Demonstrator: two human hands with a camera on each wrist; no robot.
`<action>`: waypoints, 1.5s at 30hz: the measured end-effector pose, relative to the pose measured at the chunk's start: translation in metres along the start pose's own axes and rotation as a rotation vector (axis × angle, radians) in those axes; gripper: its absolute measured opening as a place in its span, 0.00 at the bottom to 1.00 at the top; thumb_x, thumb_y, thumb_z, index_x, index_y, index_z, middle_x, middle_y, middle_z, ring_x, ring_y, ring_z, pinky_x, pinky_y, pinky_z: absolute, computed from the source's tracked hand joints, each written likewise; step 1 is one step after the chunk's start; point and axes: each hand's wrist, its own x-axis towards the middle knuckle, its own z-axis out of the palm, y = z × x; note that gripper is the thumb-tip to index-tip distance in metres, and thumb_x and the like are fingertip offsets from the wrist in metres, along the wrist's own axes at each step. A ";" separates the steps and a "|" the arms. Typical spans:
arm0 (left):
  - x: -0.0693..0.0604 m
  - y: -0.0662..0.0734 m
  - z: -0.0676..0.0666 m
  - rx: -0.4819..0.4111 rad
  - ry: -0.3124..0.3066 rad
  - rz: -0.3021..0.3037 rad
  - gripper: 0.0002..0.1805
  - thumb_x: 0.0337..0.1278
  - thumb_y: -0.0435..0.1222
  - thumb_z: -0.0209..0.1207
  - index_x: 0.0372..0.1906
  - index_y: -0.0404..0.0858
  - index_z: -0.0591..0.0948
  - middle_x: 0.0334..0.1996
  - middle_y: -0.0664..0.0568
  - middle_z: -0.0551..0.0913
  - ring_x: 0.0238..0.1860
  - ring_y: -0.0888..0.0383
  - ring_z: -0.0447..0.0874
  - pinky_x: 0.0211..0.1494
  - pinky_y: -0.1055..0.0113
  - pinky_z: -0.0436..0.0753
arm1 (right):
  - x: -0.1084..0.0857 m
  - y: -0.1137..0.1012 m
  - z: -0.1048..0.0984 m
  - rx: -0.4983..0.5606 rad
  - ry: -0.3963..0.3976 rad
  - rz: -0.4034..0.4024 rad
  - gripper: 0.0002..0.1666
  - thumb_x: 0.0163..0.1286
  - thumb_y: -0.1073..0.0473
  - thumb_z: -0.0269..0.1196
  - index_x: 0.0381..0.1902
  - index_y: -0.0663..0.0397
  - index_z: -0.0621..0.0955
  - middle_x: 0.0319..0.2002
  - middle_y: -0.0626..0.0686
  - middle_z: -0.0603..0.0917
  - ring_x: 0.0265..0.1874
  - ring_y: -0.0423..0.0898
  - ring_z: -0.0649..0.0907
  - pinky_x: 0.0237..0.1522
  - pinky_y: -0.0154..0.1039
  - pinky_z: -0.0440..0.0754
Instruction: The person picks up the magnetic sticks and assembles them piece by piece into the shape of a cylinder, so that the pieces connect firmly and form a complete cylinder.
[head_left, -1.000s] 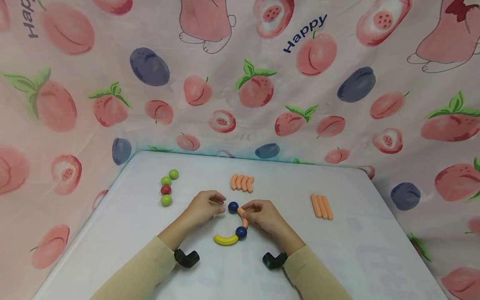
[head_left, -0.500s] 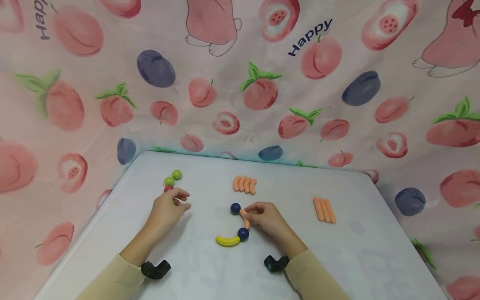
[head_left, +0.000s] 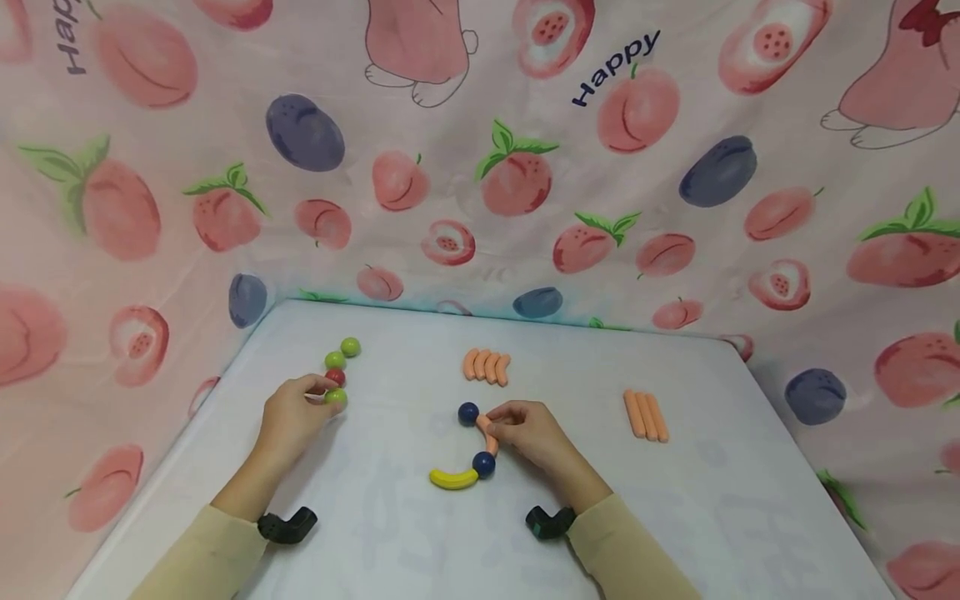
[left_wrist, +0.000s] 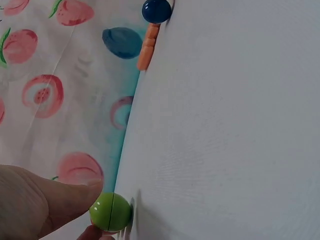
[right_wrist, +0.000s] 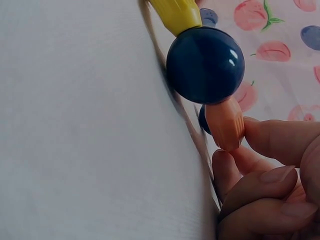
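At the left of the table, my left hand [head_left: 294, 419] pinches the nearest green ball [head_left: 337, 397] between thumb and finger; the left wrist view shows that green ball [left_wrist: 110, 212] at the fingertips. Just beyond it a red ball [head_left: 336, 377] and two more green balls form a line. My right hand [head_left: 534, 432] pinches a curved orange sausage piece [head_left: 491, 443], also seen as an orange piece [right_wrist: 224, 124] in the right wrist view. One blue ball [head_left: 468, 413] lies at its far end, another blue ball [head_left: 483, 464] at its near end, touching a yellow banana [head_left: 453, 479].
Several curved sausage pieces [head_left: 486, 367] lie side by side at the back middle of the white table [head_left: 420, 550]. Three straight sausage pieces [head_left: 646, 416] lie at the right. A fruit-print cloth [head_left: 450, 192] stands behind the table.
My left hand has moved left from beside the far blue ball to the line of balls and now pinches the nearest green one. My right hand stays on the curved sausage piece.
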 end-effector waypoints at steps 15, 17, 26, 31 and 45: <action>-0.005 -0.001 0.007 -0.010 -0.108 0.007 0.16 0.64 0.31 0.72 0.54 0.35 0.85 0.56 0.37 0.87 0.51 0.45 0.84 0.46 0.63 0.83 | 0.000 -0.001 -0.001 0.011 0.010 0.005 0.12 0.70 0.56 0.75 0.49 0.51 0.91 0.36 0.50 0.88 0.35 0.45 0.79 0.35 0.34 0.77; -0.008 0.002 0.010 -0.017 -0.134 0.011 0.17 0.64 0.32 0.72 0.55 0.35 0.85 0.58 0.38 0.86 0.53 0.44 0.85 0.47 0.61 0.85 | -0.001 -0.002 -0.002 0.014 0.012 0.002 0.12 0.70 0.56 0.75 0.49 0.51 0.91 0.36 0.51 0.87 0.33 0.45 0.78 0.33 0.34 0.77; -0.034 0.027 0.030 -0.062 -0.224 0.015 0.14 0.63 0.33 0.73 0.53 0.41 0.87 0.55 0.46 0.89 0.52 0.50 0.86 0.54 0.55 0.85 | -0.011 -0.013 -0.007 -0.041 0.028 -0.061 0.13 0.67 0.59 0.75 0.50 0.45 0.91 0.37 0.50 0.85 0.35 0.48 0.78 0.34 0.37 0.78; -0.043 0.040 0.040 -0.099 -0.276 0.006 0.13 0.62 0.33 0.74 0.51 0.42 0.88 0.51 0.51 0.89 0.50 0.54 0.86 0.53 0.57 0.87 | -0.020 -0.025 -0.011 -0.082 -0.079 -0.137 0.14 0.65 0.61 0.76 0.49 0.45 0.92 0.39 0.50 0.88 0.40 0.47 0.79 0.40 0.39 0.76; -0.058 0.058 0.060 -0.139 -0.335 0.056 0.11 0.60 0.34 0.76 0.46 0.43 0.89 0.43 0.57 0.90 0.45 0.60 0.87 0.53 0.56 0.87 | -0.034 -0.032 0.007 -0.390 -0.320 -0.346 0.18 0.56 0.58 0.85 0.43 0.34 0.93 0.45 0.44 0.84 0.45 0.46 0.82 0.46 0.36 0.83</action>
